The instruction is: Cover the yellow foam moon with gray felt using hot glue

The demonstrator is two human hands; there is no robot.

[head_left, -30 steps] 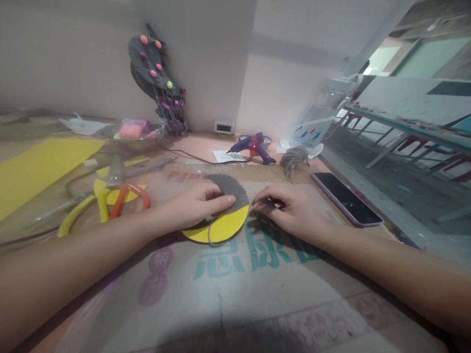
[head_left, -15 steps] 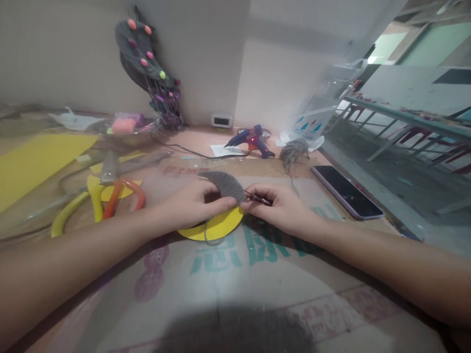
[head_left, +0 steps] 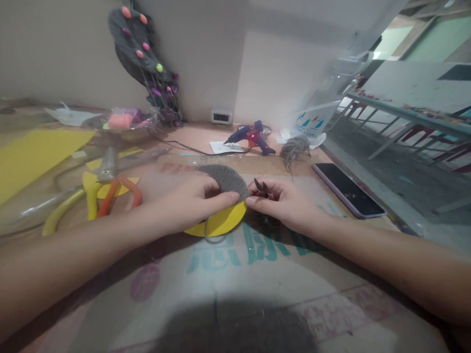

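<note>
My left hand [head_left: 206, 198] is closed on a yellow cardboard crescent [head_left: 225, 219], with its thumb on the near face. Grey yarn [head_left: 230, 180] is wound tightly around the crescent's upper part, and the lower part shows bare yellow. A loose yarn loop [head_left: 215, 241] hangs below it. My right hand [head_left: 275, 198] pinches close at the crescent's right edge, fingers curled around a small dark object with pointed ends [head_left: 264, 189]. Its exact kind cannot be made out, and the palm hides part of it.
Behind lie a blue glue gun [head_left: 252, 137] with a lit red dot, a grey yarn ball [head_left: 295, 151] and a small digital clock [head_left: 222, 116]. A phone [head_left: 348, 190] lies right. Yellow-and-orange-handled pliers [head_left: 106, 189] and yellow sheet [head_left: 40, 157] are left. A decorated grey crescent [head_left: 132, 44] hangs against the wall.
My right hand has turned, so the dark object's pointed ends now stand up above the fingers. The crescent has shifted slightly right in view, still held by my left hand.
</note>
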